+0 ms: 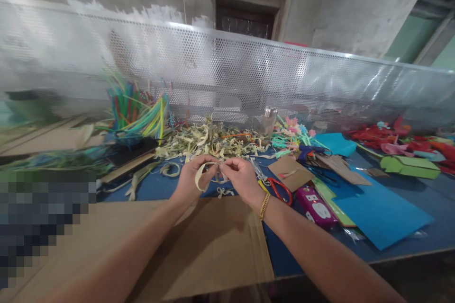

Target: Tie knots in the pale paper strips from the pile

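Both my hands meet over the blue tabletop, just beyond a flat cardboard sheet. A pale cream strip, looped round on itself, is pinched in the fingers of my left hand. My right hand, with a gold bracelet at the wrist, pinches the same strip close to the left fingertips. Its exact material cannot be made out. Beyond the hands lies a heap of similar pale curled strips. Red-handled scissors rest to the right of my right hand.
Colourful thin stems stand at the back left. To the right lie blue sheets, a purple box, a green box and red scraps. A jar with a metal lid stands before a perforated metal panel.
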The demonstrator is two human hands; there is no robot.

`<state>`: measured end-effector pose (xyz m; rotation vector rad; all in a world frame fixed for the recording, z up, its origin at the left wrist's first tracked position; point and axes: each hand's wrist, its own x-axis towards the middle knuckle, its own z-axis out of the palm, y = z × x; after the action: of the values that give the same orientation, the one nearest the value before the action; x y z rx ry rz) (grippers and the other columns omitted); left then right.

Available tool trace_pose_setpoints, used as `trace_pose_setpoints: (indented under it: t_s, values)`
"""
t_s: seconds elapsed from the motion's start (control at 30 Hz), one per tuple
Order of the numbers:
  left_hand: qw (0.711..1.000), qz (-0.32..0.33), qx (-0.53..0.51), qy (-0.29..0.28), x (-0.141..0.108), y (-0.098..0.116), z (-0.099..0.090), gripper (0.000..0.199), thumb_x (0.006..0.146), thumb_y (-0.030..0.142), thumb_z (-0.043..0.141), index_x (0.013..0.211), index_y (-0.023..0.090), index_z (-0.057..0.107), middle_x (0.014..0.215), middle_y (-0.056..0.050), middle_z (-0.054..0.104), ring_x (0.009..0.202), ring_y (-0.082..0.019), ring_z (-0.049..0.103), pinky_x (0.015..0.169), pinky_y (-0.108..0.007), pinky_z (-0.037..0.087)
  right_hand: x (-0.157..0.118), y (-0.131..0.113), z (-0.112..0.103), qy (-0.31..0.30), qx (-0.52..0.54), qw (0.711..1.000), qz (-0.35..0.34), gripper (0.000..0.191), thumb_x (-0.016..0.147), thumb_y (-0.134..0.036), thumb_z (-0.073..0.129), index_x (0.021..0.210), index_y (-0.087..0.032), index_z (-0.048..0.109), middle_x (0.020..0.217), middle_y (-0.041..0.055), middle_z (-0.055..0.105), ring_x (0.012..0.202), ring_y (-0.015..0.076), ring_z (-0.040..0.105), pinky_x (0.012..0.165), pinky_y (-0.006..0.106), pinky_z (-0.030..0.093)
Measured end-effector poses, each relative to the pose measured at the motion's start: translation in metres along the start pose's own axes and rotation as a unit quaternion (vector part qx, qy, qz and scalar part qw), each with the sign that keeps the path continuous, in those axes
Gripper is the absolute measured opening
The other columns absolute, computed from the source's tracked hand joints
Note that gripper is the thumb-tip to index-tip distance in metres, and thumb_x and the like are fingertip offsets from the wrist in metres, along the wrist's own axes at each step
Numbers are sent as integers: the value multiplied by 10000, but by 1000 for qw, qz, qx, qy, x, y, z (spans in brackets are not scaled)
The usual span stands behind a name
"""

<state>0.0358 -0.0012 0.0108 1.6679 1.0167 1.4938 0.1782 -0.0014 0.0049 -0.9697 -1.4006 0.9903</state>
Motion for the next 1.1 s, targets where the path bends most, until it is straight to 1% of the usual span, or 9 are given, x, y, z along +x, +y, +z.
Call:
trace_pose_setpoints:
  t_s: [0.07,0.17,0.27,0.37,0.43,0.53,0.67,0.9,1.1]
  values:
    - [1000,2,-1,6,0,-1,0,115,716,300,689,771,199,680,684,-23,644,626,-167,570,617,-260,425,0,0,1,-2,-4,1000,-15,128,711,-298,615,649,-186,628,620,-3,644,581,116,574,578,237,451]
    - [1000,8,2,1,-1,-4,0,111,732,291,677,796,203,660,695,-18,638,636,-167,576,620,-261,428,0,1,1,7,1,1000,-9,101,698,-281,620,660,-187,623,622,-3,646,580,118,583,583,241,460]
    - [1000,24,15,-6,-1,-5,1,99,745,281,665,809,206,653,704,-19,635,654,-170,578,642,-267,429,0,0,1,20,2,1000,5,113,683,-276,624,624,-182,601,585,-12,624,533,103,555,545,224,439]
    - [998,42,38,1,-1,-3,2,90,744,276,666,800,206,665,755,-31,643,716,-178,581,687,-272,426,1,-2,1,15,16,999,24,141,680,-278,615,581,-182,582,518,-23,590,477,89,514,499,209,403]
    - [998,45,44,7,-1,-2,2,92,734,280,675,786,205,674,780,-36,648,741,-185,580,701,-275,423,1,-3,1,11,31,999,44,136,669,-274,613,573,-181,583,488,-28,579,446,84,492,475,207,383]
    - [998,43,52,8,-1,-2,2,99,730,288,680,785,206,683,768,-34,649,736,-189,575,698,-277,417,1,-4,1,20,35,997,69,117,649,-263,616,575,-177,591,461,-30,571,427,83,479,461,210,368]
    - [995,67,76,5,-2,-4,3,100,761,294,654,800,206,681,791,-33,651,763,-187,578,723,-277,417,2,-4,-1,24,31,997,71,145,652,-279,616,562,-172,578,431,-34,544,413,81,471,451,207,361]
    - [992,70,102,-17,0,-6,1,121,803,299,609,832,190,654,804,-21,658,754,-171,591,708,-275,438,2,-4,-1,33,70,993,86,171,646,-299,656,599,-160,567,467,-36,559,424,63,457,455,196,352]
    - [990,78,121,1,0,-7,2,113,805,291,603,815,188,648,788,-21,658,749,-167,592,699,-272,439,-1,-8,0,26,81,992,92,177,654,-299,656,595,-157,568,515,-33,568,422,49,436,444,190,344]
